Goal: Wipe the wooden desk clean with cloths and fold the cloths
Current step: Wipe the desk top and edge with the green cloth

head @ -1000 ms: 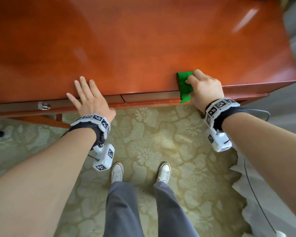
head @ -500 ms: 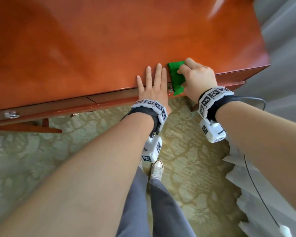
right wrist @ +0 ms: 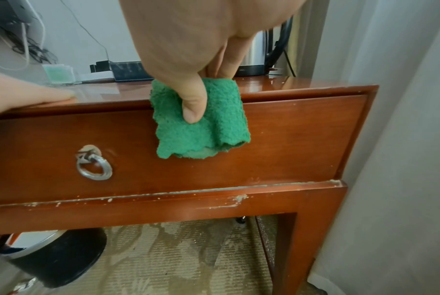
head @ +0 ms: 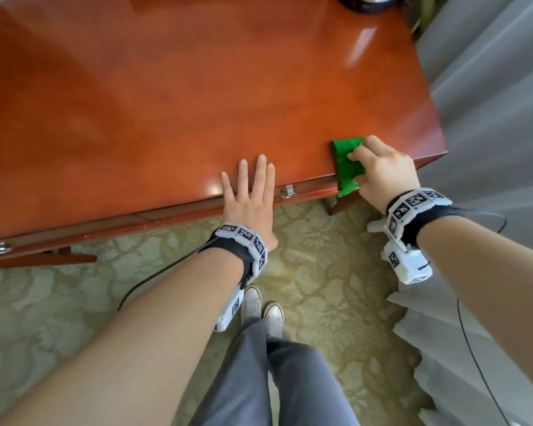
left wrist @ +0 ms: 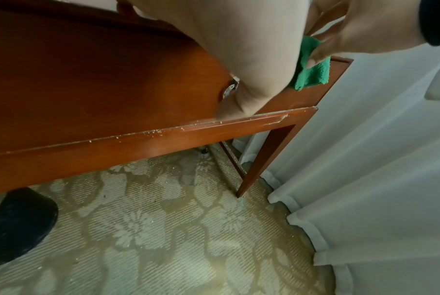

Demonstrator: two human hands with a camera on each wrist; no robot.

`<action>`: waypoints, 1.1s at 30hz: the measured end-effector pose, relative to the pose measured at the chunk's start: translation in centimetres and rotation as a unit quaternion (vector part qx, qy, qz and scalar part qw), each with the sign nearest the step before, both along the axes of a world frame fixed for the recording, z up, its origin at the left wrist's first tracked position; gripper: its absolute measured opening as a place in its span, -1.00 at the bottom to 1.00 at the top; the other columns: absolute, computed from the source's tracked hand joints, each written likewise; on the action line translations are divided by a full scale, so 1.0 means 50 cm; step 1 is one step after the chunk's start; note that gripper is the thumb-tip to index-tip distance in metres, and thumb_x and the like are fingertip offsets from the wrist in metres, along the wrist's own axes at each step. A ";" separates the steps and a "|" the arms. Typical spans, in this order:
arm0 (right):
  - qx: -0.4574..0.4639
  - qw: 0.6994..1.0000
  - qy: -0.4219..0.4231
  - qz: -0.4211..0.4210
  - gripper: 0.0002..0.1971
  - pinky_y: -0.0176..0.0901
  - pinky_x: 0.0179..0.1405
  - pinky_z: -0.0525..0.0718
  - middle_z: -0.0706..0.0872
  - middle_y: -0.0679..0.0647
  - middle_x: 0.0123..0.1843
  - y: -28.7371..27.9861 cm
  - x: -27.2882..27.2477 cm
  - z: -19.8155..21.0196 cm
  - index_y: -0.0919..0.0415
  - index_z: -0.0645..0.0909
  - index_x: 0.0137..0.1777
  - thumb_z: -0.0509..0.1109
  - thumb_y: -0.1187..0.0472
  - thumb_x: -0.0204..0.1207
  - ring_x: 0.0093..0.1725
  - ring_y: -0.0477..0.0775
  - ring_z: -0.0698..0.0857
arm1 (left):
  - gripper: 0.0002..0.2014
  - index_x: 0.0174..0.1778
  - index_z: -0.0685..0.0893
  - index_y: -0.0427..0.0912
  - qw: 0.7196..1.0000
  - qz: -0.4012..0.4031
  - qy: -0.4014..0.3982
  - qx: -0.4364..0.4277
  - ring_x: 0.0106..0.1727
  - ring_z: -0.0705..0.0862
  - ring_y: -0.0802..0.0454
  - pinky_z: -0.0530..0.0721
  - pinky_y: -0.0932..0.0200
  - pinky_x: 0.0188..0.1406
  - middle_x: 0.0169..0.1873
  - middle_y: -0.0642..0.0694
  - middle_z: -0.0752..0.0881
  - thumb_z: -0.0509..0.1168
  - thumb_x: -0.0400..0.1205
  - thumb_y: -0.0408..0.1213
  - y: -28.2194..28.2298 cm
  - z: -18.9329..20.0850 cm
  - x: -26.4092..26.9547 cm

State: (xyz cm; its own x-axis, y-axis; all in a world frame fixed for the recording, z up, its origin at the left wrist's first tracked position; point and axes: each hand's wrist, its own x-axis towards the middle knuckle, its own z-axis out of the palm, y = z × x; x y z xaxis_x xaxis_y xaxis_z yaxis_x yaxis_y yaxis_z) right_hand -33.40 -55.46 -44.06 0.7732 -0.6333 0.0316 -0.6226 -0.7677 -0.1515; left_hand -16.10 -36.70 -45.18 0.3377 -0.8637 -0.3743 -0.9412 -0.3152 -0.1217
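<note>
A glossy reddish wooden desk (head: 166, 87) fills the upper head view. A folded green cloth (head: 346, 166) hangs over the desk's front edge near its right corner. My right hand (head: 379, 172) grips the cloth, fingers on top and thumb pressing it against the drawer front (right wrist: 302, 139); the cloth (right wrist: 201, 123) covers the edge there. My left hand (head: 250, 192) lies flat on the desk top left of the cloth, fingers straight and spread, holding nothing. The cloth (left wrist: 312, 71) also shows in the left wrist view.
A ring pull (right wrist: 94, 168) hangs on the drawer left of the cloth. White curtains (head: 490, 103) stand close to the desk's right end. A kettle base (head: 363, 3) and boxes sit at the back. A black bin (right wrist: 55, 257) stands under the desk on patterned carpet (head: 320, 272).
My right hand has slid the green cloth along the front edge towards the right corner. My left hand has followed it rightward and stays flat on the desk.
</note>
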 end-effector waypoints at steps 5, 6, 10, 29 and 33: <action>0.006 1.000 -0.013 -0.016 -0.54 0.11 -0.33 0.71 0.60 0.19 0.00 -0.035 -0.038 -0.006 0.28 0.67 0.10 0.45 0.48 0.13 -0.08 0.34 0.67 | 0.34 0.65 -0.46 -0.28 0.999 -0.005 -0.021 0.025 0.70 -0.25 -0.39 -0.02 -0.49 0.60 0.66 -0.25 -0.45 0.46 0.36 0.14 -0.002 0.000 0.002; 0.008 1.000 -0.015 -0.015 -0.54 0.11 -0.32 0.71 0.60 0.19 0.00 -0.044 -0.047 -0.007 0.27 0.67 0.10 0.46 0.47 0.13 -0.08 0.33 0.67 | 0.35 0.65 -0.46 -0.28 0.999 -0.001 -0.025 0.030 0.70 -0.25 -0.39 -0.02 -0.49 0.60 0.66 -0.25 -0.45 0.47 0.35 0.16 -0.004 0.001 -0.001; 0.022 0.999 -0.024 -0.010 -0.54 0.13 -0.29 0.72 0.60 0.15 0.00 -0.082 -0.086 -0.010 0.24 0.67 0.10 0.48 0.44 0.14 -0.06 0.31 0.67 | 0.35 0.65 -0.48 -0.27 0.998 0.019 -0.034 0.049 0.70 -0.26 -0.38 -0.02 -0.48 0.61 0.64 -0.25 -0.48 0.45 0.37 0.21 -0.011 0.000 -0.015; 0.117 0.991 0.044 0.040 -0.50 0.11 0.18 0.63 0.67 0.12 0.12 -0.280 -0.218 0.039 0.20 0.69 0.31 0.62 0.16 0.34 0.18 0.28 0.65 | 0.23 0.68 -0.42 -0.23 0.960 0.264 0.062 0.073 0.71 -0.32 -0.27 -0.03 -0.24 0.70 0.66 -0.13 -0.47 0.47 0.49 0.05 -0.100 0.038 -0.117; 0.110 0.990 0.045 0.070 -0.56 0.07 0.42 0.51 0.64 0.14 0.42 -0.291 -0.196 0.029 0.22 0.60 0.44 0.43 0.14 0.57 0.43 0.23 0.57 | 0.24 0.67 -0.43 -0.23 0.958 0.267 0.063 0.081 0.71 -0.33 -0.27 -0.01 -0.24 0.70 0.66 -0.13 -0.49 0.46 0.49 0.06 -0.101 0.040 -0.116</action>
